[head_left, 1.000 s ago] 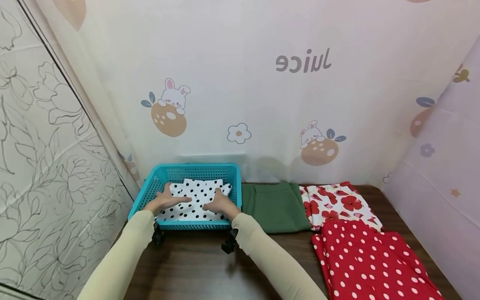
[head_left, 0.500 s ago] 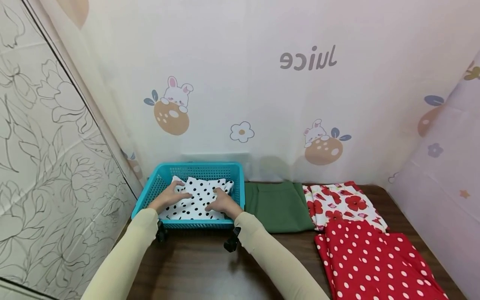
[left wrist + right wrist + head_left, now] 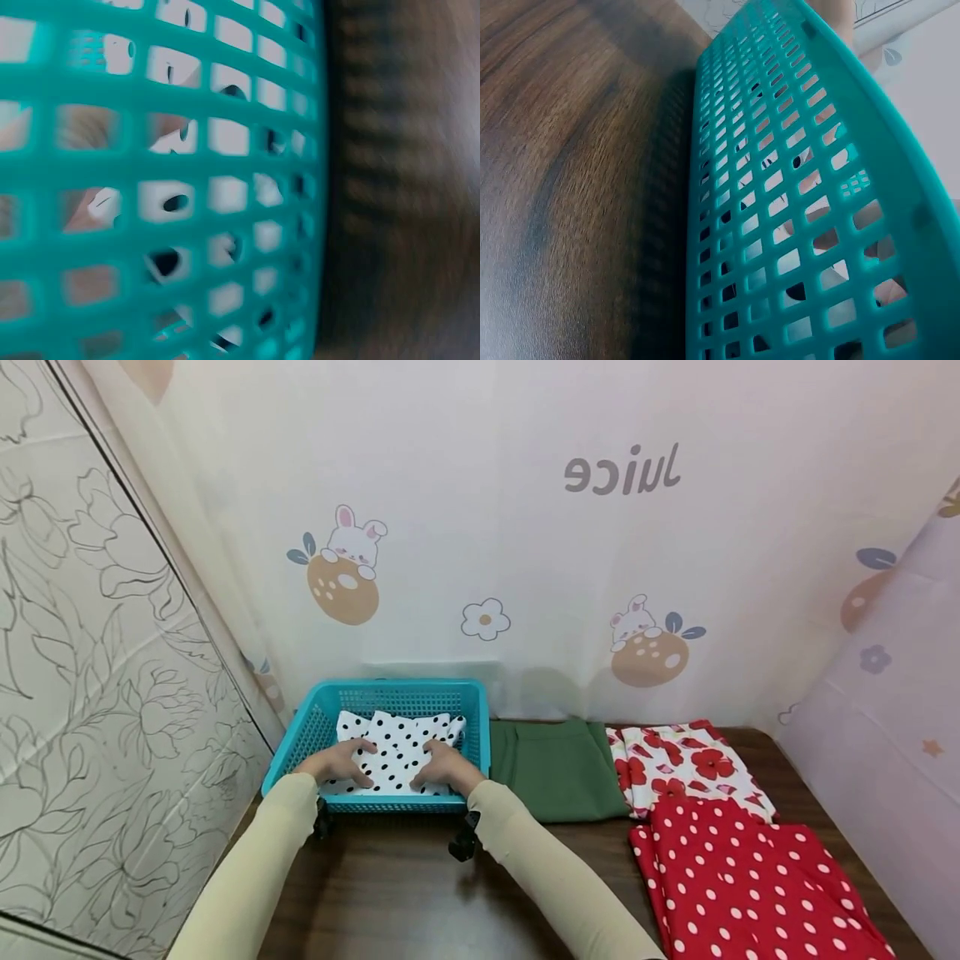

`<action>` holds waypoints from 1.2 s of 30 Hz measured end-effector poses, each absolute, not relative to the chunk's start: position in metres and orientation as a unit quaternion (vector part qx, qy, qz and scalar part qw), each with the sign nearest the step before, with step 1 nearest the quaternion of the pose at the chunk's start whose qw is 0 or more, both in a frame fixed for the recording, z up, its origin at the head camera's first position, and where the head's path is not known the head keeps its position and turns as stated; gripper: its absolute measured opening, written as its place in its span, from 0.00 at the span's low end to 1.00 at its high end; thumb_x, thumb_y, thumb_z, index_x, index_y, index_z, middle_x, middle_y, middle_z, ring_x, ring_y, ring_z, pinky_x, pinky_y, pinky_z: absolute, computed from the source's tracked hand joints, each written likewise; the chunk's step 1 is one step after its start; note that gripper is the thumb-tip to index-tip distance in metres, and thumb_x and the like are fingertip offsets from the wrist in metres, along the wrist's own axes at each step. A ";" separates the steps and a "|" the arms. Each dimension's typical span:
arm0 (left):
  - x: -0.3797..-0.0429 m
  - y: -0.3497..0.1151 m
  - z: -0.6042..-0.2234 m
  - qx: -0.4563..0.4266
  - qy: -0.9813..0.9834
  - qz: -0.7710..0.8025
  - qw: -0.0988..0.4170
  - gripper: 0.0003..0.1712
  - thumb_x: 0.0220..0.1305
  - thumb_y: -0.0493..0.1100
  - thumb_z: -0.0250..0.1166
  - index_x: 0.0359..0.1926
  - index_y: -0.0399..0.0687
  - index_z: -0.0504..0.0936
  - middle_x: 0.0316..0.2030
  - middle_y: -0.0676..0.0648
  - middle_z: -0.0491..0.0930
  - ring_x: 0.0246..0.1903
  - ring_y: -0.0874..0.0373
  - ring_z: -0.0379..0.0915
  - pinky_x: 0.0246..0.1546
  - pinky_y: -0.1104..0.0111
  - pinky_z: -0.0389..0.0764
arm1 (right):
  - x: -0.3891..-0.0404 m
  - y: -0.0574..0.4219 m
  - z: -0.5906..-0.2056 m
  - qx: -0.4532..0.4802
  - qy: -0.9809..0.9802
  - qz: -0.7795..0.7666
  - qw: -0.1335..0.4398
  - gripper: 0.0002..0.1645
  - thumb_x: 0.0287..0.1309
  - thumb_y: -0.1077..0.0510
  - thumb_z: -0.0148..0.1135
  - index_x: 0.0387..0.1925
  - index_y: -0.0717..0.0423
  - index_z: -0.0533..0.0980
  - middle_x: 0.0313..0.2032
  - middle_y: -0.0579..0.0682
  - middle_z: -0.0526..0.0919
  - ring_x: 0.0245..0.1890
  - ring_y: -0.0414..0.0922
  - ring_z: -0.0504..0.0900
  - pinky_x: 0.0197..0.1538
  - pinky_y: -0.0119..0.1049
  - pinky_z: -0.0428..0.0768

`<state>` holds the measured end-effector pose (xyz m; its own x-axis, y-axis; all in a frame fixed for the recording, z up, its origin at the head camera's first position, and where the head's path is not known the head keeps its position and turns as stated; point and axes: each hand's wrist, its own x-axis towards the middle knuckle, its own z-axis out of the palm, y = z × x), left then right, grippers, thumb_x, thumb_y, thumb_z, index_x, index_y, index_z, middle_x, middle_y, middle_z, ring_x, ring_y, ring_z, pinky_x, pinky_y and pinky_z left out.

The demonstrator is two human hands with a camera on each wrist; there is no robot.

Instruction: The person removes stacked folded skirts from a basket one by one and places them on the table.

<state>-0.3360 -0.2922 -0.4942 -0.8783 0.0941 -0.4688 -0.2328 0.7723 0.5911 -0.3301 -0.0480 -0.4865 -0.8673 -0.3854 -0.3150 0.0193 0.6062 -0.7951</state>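
Observation:
A turquoise plastic basket [image 3: 405, 685] stands at the back left of the table, and inside it lies a white cloth with black dots [image 3: 393, 756]. My left hand [image 3: 339, 763] rests on the cloth's left side, thumb and fingers spread apart. On its right side rests my right hand [image 3: 447, 767], fingers loosely bent, thumb toward the middle. Both wrists cross the basket's front rim. The left wrist view is filled by the basket's lattice wall [image 3: 127, 166], with dotted cloth behind the holes. In the right wrist view, the lattice wall [image 3: 889, 150] partly hides the hand.
Right of the basket lies a folded green cloth [image 3: 562, 772], then a white cloth with red flowers [image 3: 686, 764]. A red cloth with white dots [image 3: 750, 877] overlaps the flowered one. Patterned curtains [image 3: 480, 527] stand behind the brown wooden table [image 3: 397, 893].
My left hand has shifted slightly nearer and lower on the dotted cloth, its fingers drawn back from the far-left corner. My right hand stays almost in place. The view has turned slightly.

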 end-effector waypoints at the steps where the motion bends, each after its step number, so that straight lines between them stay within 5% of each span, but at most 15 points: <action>1: -0.337 -0.292 -0.495 -0.040 0.913 0.331 0.234 0.41 0.57 0.39 0.78 0.69 0.46 0.71 0.77 0.31 0.53 0.70 0.32 0.57 0.66 0.37 0.69 | -0.330 -0.048 -0.487 -0.108 0.865 -0.430 0.234 0.46 0.57 0.59 0.75 0.74 0.59 0.65 0.72 0.62 0.69 0.66 0.59 0.73 0.63 0.56 0.77; 11: -0.345 -0.291 -0.497 -0.018 0.938 0.302 0.171 0.19 0.52 0.35 0.80 0.46 0.45 0.85 0.67 0.33 0.71 0.45 0.46 0.72 0.41 0.61 0.79 | -0.334 -0.049 -0.488 -0.078 0.860 -0.456 0.216 0.36 0.57 0.59 0.76 0.65 0.62 0.73 0.64 0.62 0.75 0.44 0.52 0.76 0.48 0.51 0.80; 18: -0.336 -0.294 -0.489 -0.001 0.922 0.352 0.159 0.24 0.53 0.27 0.74 0.53 0.42 0.88 0.70 0.28 0.68 0.63 0.38 0.68 0.36 0.64 0.81 | -0.332 -0.053 -0.490 -0.049 0.877 -0.443 0.178 0.25 0.56 0.65 0.71 0.57 0.57 0.82 0.58 0.59 0.80 0.24 0.46 0.67 0.26 0.38 0.70; 24: -0.336 -0.291 -0.490 -0.012 0.907 0.392 0.152 0.26 0.52 0.25 0.71 0.55 0.41 0.87 0.72 0.28 0.66 0.41 0.45 0.69 0.31 0.64 0.77 | -0.327 -0.048 -0.495 -0.041 0.867 -0.469 0.164 0.29 0.56 0.67 0.71 0.62 0.61 0.79 0.62 0.60 0.79 0.21 0.45 0.62 0.24 0.37 0.66; 30: -0.332 -0.295 -0.480 -0.020 0.916 0.373 0.147 0.28 0.52 0.25 0.71 0.56 0.41 0.86 0.74 0.28 0.61 0.65 0.38 0.63 0.41 0.62 0.79 | -0.324 -0.047 -0.493 -0.059 0.849 -0.495 0.175 0.32 0.56 0.68 0.70 0.64 0.64 0.77 0.68 0.62 0.74 0.21 0.44 0.60 0.23 0.36 0.64; 32: -0.331 -0.296 -0.474 -0.011 0.918 0.370 0.142 0.29 0.52 0.25 0.70 0.58 0.40 0.86 0.74 0.27 0.61 0.61 0.39 0.66 0.38 0.63 0.77 | -0.324 -0.046 -0.489 -0.065 0.844 -0.502 0.177 0.32 0.56 0.69 0.68 0.65 0.65 0.76 0.68 0.63 0.73 0.20 0.44 0.59 0.25 0.36 0.64; 36: -0.330 -0.296 -0.465 -0.009 0.912 0.385 0.140 0.29 0.52 0.25 0.70 0.58 0.40 0.85 0.73 0.29 0.64 0.37 0.45 0.67 0.31 0.65 0.74 | -0.323 -0.043 -0.477 -0.074 0.839 -0.508 0.179 0.33 0.57 0.70 0.66 0.66 0.66 0.74 0.65 0.63 0.76 0.20 0.43 0.57 0.26 0.38 0.64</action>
